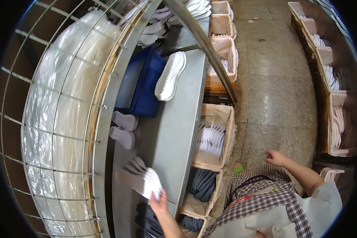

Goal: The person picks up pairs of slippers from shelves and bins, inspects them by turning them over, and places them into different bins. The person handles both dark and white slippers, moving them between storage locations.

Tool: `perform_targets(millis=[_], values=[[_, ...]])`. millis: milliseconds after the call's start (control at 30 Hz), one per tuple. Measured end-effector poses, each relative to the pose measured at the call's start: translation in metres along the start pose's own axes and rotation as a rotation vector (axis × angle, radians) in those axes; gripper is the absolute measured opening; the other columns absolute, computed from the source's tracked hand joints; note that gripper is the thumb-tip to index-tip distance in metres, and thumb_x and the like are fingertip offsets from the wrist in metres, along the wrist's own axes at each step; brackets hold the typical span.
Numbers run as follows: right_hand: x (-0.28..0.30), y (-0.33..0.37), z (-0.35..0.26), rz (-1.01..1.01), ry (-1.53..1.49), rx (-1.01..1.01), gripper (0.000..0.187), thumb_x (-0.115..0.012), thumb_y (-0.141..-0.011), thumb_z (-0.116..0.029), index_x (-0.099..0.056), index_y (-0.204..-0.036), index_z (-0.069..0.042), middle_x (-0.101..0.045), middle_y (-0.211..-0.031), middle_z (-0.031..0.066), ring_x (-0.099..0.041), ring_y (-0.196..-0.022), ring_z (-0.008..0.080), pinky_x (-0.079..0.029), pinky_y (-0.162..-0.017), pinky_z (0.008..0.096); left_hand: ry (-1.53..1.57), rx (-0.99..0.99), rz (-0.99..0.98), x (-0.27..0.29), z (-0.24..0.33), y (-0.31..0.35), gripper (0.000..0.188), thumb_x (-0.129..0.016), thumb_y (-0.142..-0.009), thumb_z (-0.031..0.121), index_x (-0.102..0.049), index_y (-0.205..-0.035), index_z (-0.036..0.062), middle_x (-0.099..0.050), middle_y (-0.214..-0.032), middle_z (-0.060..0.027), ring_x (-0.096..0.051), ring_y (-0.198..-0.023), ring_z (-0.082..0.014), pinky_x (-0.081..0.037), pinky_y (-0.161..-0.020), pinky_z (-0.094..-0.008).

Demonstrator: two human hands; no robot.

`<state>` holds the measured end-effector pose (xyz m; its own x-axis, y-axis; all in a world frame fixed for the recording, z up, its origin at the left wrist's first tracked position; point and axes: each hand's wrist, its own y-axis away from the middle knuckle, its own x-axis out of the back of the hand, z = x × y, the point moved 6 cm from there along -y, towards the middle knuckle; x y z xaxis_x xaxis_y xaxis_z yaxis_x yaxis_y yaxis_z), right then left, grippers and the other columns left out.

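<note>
My left hand is closed on the near end of a white shoe sole, over a grey metal shelf. Behind it fans a row of similar pale soles, partly blurred. Close by my left wrist lie several dark soles, cut off by the lower edge. My right hand hangs over the floor to the right with its fingers curled in; nothing shows in it. Farther along the shelf, a stack of white soles leans by a blue plastic crate. Two smaller white soles rest left of it.
Cloth-lined baskets holding white and dark soles line the shelf's right side. More lined baskets stand across the aisle floor. A slanted metal bar crosses ahead. At left, wire mesh fronts plastic-wrapped material.
</note>
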<state>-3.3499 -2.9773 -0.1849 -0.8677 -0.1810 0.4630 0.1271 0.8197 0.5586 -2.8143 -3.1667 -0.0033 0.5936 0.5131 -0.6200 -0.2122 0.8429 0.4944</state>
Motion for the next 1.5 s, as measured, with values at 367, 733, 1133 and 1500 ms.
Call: perform_targets(millis=[367,733,1133,1500], values=[[0.04,0.059,-0.242,-0.608,-1.514,0.481,0.079,-0.06,-0.086,-0.023,-0.011,-0.145,-0.007,-0.03,-0.142,0.0149,-0.037,-0.128,0.0269,-0.032,-0.106,0.0398,-0.486,0.238,-0.41,-0.118,-0.217,0.173,0.075,-0.071,-0.071,0.0,-0.031,-0.134,0.0022,-0.048,-0.125,-0.0138,-0.049,-0.115,-0.0301,-0.039,-0.099,-0.0465],[0.142,0.121,-0.18,-0.08,-1.252,0.518,0.075,-0.064,-0.081,-0.011,-0.022,-0.142,-0.003,-0.035,-0.138,0.0151,-0.036,-0.127,0.0233,-0.03,-0.106,0.0358,-0.768,0.079,-0.854,-0.241,-0.285,0.17,0.059,-0.057,-0.086,0.008,-0.027,-0.135,-0.0052,-0.044,-0.128,-0.018,-0.048,-0.115,-0.0268,-0.039,-0.098,-0.0385],[0.167,0.154,-0.167,-0.063,-1.32,0.461,0.065,-0.057,-0.087,-0.018,-0.023,-0.14,-0.004,-0.036,-0.134,0.0155,-0.037,-0.123,0.0246,-0.033,-0.102,0.0387,-0.362,0.3,-1.035,-0.236,-0.335,0.189,0.075,-0.064,-0.086,0.033,-0.024,-0.137,-0.004,-0.04,-0.134,-0.0183,-0.045,-0.12,-0.0331,-0.04,-0.099,-0.0457],[0.156,0.16,-0.185,0.004,-1.249,0.568,0.072,-0.063,-0.084,-0.016,-0.022,-0.141,0.0,-0.037,-0.135,0.0167,-0.036,-0.125,0.0247,-0.031,-0.105,0.0382,-0.373,0.404,-1.068,-0.22,-0.33,0.19,0.075,-0.054,-0.088,0.047,-0.025,-0.14,0.0016,-0.04,-0.137,-0.0164,-0.044,-0.122,-0.0321,-0.038,-0.102,-0.0458]])
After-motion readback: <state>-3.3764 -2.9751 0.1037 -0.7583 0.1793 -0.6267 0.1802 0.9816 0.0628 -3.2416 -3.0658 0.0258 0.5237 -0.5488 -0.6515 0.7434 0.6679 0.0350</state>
